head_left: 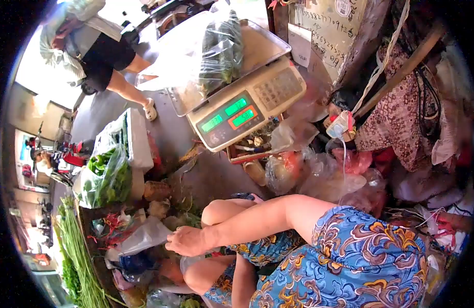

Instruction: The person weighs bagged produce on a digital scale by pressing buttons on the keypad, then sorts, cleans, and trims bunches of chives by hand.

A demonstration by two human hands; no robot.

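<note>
My right hand (pixel 188 241) is closed in front of my knees, with its fingers curled at the edge of a pale plastic bag (pixel 147 237) that stretches away to the left. My left forearm (pixel 242 282) shows below the right one, but its hand is hidden. Beyond my knees stands a digital scale (pixel 247 105) with lit green displays. On its metal pan (pixel 261 43) lies a clear bag of long dark green vegetables (pixel 220 49).
A white foam box (pixel 140 141) stands beside a bag of leafy greens (pixel 111 172). Long green stalks (pixel 80 251) lie at the left edge. Crumpled plastic bags (pixel 319 172) crowd the scale's right side. A person (pixel 106 51) stands in the upper left. A wooden pole (pixel 401 69) leans at the right.
</note>
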